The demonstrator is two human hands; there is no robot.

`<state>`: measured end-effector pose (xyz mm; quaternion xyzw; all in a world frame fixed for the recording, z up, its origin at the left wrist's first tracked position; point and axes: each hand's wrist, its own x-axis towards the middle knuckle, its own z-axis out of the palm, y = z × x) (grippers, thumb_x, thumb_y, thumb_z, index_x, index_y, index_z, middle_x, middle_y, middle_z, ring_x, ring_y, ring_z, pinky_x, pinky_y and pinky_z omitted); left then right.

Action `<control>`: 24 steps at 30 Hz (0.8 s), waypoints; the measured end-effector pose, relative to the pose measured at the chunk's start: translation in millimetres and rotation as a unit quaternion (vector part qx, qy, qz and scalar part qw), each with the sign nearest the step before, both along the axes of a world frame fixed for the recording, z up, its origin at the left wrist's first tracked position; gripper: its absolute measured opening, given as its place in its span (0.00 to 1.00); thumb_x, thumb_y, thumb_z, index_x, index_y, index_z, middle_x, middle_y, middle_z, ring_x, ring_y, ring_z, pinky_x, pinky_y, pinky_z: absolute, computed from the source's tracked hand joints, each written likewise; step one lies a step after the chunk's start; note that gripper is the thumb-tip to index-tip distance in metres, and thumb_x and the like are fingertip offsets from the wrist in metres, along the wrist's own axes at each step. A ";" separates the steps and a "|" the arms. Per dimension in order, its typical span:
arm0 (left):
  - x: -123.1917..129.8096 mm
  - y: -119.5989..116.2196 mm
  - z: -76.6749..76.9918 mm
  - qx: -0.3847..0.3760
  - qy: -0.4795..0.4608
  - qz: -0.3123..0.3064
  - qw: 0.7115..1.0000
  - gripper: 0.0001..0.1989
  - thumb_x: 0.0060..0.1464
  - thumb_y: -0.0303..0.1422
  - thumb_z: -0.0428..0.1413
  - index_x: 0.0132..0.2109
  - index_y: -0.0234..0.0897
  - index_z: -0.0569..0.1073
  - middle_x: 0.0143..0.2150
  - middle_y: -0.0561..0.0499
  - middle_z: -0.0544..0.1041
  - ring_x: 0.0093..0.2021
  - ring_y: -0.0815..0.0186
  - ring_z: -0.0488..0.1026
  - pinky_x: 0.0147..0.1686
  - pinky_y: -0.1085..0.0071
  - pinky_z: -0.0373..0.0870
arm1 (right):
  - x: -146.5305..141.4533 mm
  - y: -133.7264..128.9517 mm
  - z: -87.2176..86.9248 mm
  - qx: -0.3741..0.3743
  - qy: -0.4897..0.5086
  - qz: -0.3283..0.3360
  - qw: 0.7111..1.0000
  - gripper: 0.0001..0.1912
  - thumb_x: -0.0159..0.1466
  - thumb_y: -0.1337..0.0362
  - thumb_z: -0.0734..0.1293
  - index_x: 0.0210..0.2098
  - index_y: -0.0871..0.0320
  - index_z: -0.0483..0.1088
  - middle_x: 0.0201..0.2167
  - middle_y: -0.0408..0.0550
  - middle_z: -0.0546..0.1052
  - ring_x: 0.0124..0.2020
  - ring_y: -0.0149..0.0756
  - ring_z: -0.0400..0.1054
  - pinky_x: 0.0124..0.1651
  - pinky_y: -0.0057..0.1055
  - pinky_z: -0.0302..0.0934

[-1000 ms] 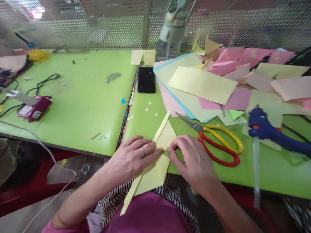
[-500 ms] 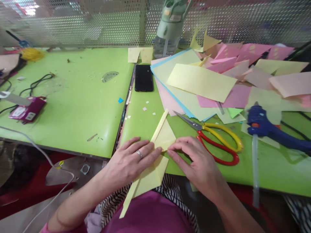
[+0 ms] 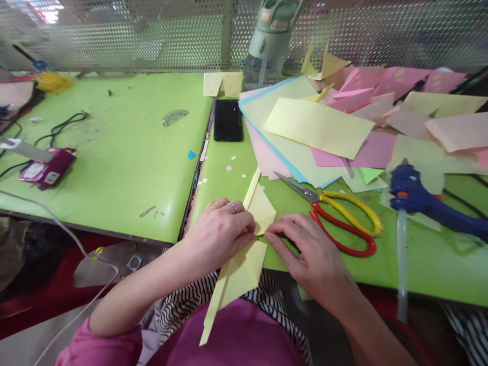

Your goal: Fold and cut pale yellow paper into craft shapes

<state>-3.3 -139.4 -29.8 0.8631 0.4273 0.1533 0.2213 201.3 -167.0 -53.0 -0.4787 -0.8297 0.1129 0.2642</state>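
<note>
Head view: the left hand (image 3: pixel 221 231) lies knuckles-up on a folded yellow paper (image 3: pixel 244 264) at the near edge of the green table (image 3: pixel 125 168), fingers curled and pressing down — the weight evidently pins the sheet so that it cannot slide; the right hand (image 3: pixel 305 249) rests flat just beside it, fingertips (image 3: pixel 271 236) meeting the paper where the left thumb ends, a placement that suits holding or sharpening a crease; neither hand grips anything, both press on the paper only; the sheet itself lies aslant, its upper point on the table between the hands and its long lower part hanging off the edge over the person's lap; red-and-yellow scissors (image 3: pixel 339 221) lie on the table just to the right of the right hand, blades parted and pointing away — within reach yet untouched; a blue glue gun (image 3: pixel 415 198) rests farther right, nozzle toward the near edge; a loose heap of coloured paper sheets (image 3: pixel 324 127) covers the far right of the table, well apart from the hands; a black phone (image 3: pixel 227 120) lies face-up beyond the fold, near the seam between the two table tops
</note>
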 end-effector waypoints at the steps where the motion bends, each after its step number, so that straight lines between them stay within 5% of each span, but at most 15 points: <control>1: 0.8 -0.2 -0.7 0.001 0.002 -0.001 1.000 0.03 0.59 0.30 0.59 0.36 0.36 0.75 0.34 0.52 0.75 0.35 0.63 0.69 0.39 0.65 0.67 | 1.1 -0.3 -0.4 0.002 -0.003 0.007 1.000 0.08 0.69 0.62 0.61 0.35 0.55 0.69 0.33 0.47 0.72 0.36 0.36 0.68 0.40 0.34 0.62; 8: 4.1 -4.8 -0.4 0.002 0.042 0.016 0.999 0.06 0.62 0.30 0.54 0.37 0.35 0.75 0.35 0.50 0.75 0.37 0.61 0.68 0.39 0.63 0.67 | 6.3 0.6 -0.6 -0.005 -0.006 0.032 0.999 0.08 0.70 0.60 0.61 0.38 0.55 0.70 0.35 0.47 0.74 0.38 0.37 0.69 0.42 0.34 0.63; 24: 8.6 -7.1 -2.5 -0.016 0.071 0.052 0.996 0.09 0.63 0.32 0.49 0.38 0.34 0.72 0.38 0.47 0.73 0.39 0.59 0.68 0.42 0.60 0.67 | -4.5 4.4 -0.2 -0.036 -0.002 -0.056 0.998 0.09 0.68 0.59 0.62 0.32 0.55 0.67 0.32 0.46 0.70 0.36 0.37 0.68 0.36 0.33 0.61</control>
